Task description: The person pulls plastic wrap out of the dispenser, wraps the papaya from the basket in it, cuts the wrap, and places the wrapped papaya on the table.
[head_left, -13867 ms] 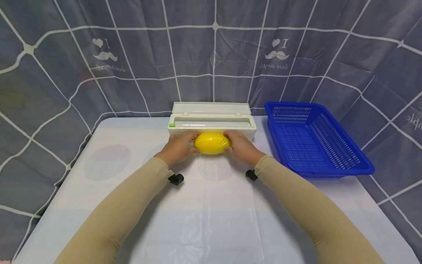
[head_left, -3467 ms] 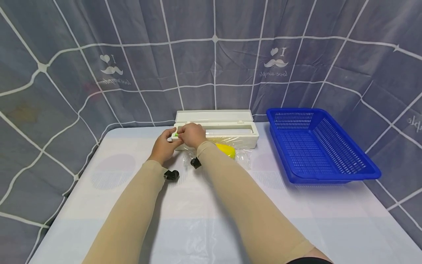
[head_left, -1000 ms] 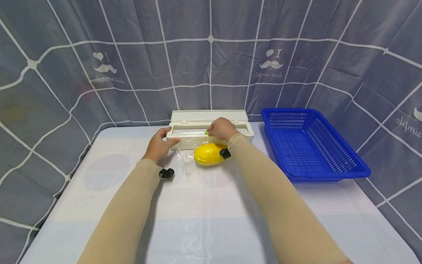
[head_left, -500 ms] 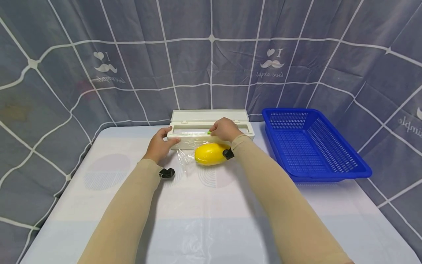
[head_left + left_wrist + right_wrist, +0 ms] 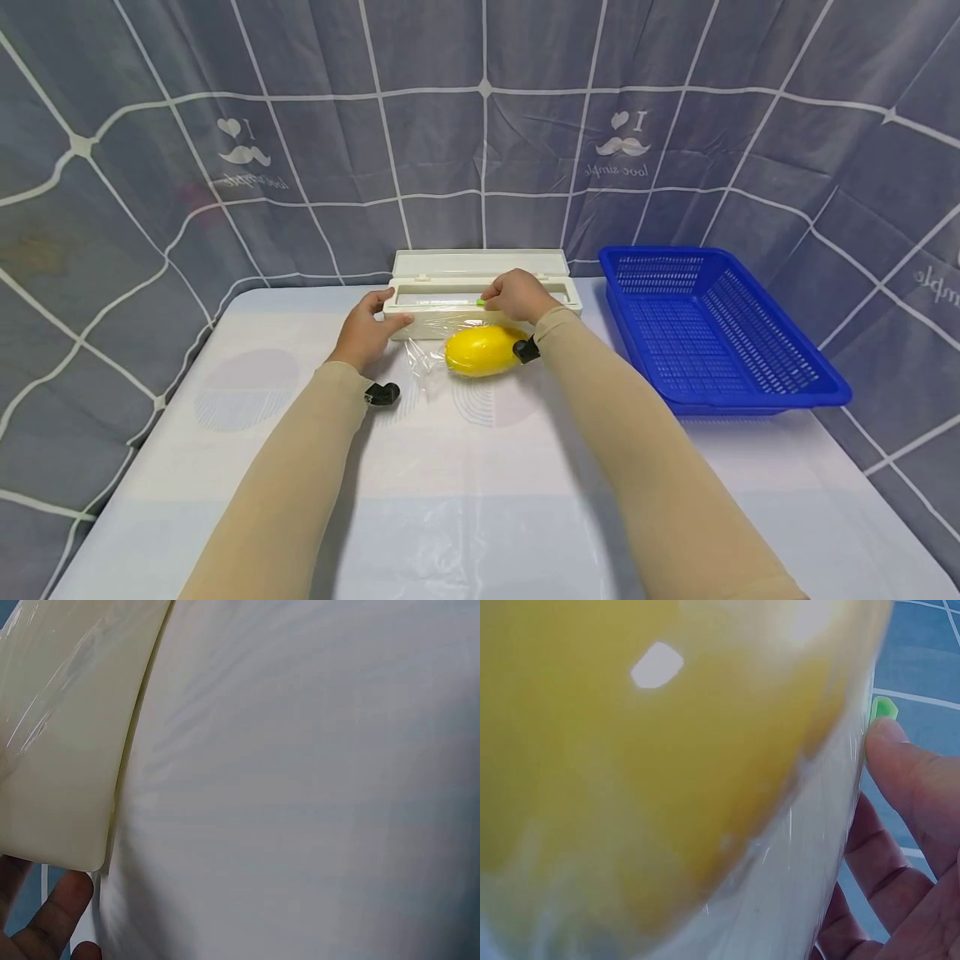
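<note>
A long white cling film dispenser point(image 5: 427, 323) stands near the back of the table, its lid raised. My left hand point(image 5: 362, 332) holds its left end, thumb on the front face and fingers at the end; the left wrist view shows fingertips against the box's corner point(image 5: 60, 802). Between thumb and fingers my right hand point(image 5: 519, 294) pinches the green slide cutter point(image 5: 481, 302) on the front rail, slightly right of the middle. Clear cling film point(image 5: 422, 354) runs from the box over a smooth yellow oval fruit-like thing point(image 5: 480, 351), which lies in front, under my right wrist.
A blue perforated plastic basket point(image 5: 652, 371) stands to the right of the dispenser. Grey checked curtain point(image 5: 427, 150) hangs behind and along both sides of the table point(image 5: 450, 533). A black wrist camera point(image 5: 527, 349) sits close against the yellow thing.
Both hands held the yellow thing earlier. Later they met at the dispenser's left end; since then my right hand has slid the cutter rightward past the middle, barely moving this last second.
</note>
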`<state>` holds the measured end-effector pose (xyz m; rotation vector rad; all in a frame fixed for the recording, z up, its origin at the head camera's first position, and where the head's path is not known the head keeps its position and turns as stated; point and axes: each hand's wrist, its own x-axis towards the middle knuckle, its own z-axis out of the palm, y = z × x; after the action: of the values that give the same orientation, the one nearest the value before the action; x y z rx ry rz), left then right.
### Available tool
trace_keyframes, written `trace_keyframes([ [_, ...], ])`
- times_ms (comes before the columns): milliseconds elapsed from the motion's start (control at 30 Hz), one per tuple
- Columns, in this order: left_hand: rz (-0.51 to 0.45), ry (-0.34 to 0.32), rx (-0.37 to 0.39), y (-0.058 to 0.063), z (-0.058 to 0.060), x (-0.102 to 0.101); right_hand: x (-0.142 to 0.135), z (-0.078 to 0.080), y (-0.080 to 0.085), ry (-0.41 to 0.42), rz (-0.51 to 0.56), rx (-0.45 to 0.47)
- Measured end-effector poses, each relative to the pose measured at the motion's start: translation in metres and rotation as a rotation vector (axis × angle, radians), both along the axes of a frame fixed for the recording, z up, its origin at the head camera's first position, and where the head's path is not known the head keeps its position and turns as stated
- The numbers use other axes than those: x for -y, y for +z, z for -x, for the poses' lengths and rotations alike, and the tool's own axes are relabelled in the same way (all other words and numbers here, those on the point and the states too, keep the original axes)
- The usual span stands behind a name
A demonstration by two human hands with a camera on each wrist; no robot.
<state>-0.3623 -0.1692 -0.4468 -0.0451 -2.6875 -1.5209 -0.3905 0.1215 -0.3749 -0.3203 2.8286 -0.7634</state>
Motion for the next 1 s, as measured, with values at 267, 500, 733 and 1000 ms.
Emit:
trace_keyframes([
  [267, 0.012, 0.001, 0.002, -0.001, 0.0, -0.001, -0.005, -0.003, 0.001, 0.008, -0.01, -0.008],
  [500, -0.003, 0.006, 0.005, -0.001, 0.0, -0.001, -0.015, -0.007, 0.004, 0.02, -0.026, -0.026],
  [733, 0.016, 0.002, -0.014, -0.001, 0.001, 0.001, -0.044, -0.006, 0.006, -0.011, -0.062, -0.016],
  [1000, 0.032, 0.0, -0.008, 0.002, -0.001, -0.002, -0.081, -0.006, 0.015, -0.034, -0.152, 0.008],
])
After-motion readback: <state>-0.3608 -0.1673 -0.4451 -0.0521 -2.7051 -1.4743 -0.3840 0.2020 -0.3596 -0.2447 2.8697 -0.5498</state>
